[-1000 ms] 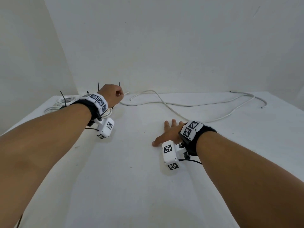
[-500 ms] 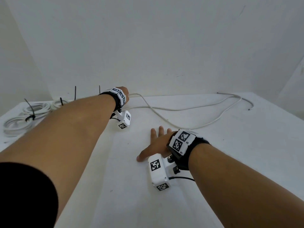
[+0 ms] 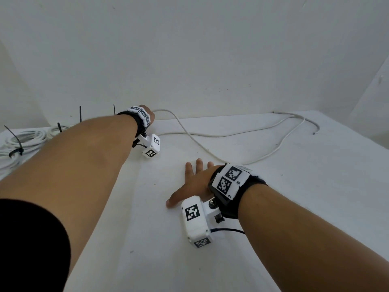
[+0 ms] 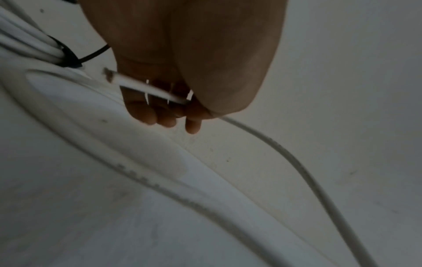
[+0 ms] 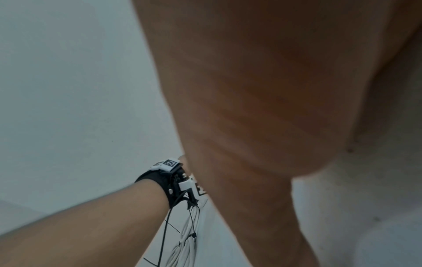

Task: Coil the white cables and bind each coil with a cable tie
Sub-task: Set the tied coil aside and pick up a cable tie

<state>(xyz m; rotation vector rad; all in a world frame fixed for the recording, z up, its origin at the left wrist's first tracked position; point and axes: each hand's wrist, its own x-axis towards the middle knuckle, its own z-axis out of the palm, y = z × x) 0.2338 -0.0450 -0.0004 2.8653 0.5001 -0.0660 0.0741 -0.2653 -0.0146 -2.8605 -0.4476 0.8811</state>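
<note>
White cables already coiled and tied are seen at the table's far left, while one loose cable is pinched near its end by the left hand; the right hand is laid flat, fingers spread

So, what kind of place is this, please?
Probably a plain recording booth or test bench, not a home. A bare white table stands between blank white walls. On it lie only a loose white cable and coils bound with black cable ties, and both hands carry wrist cameras.
</note>
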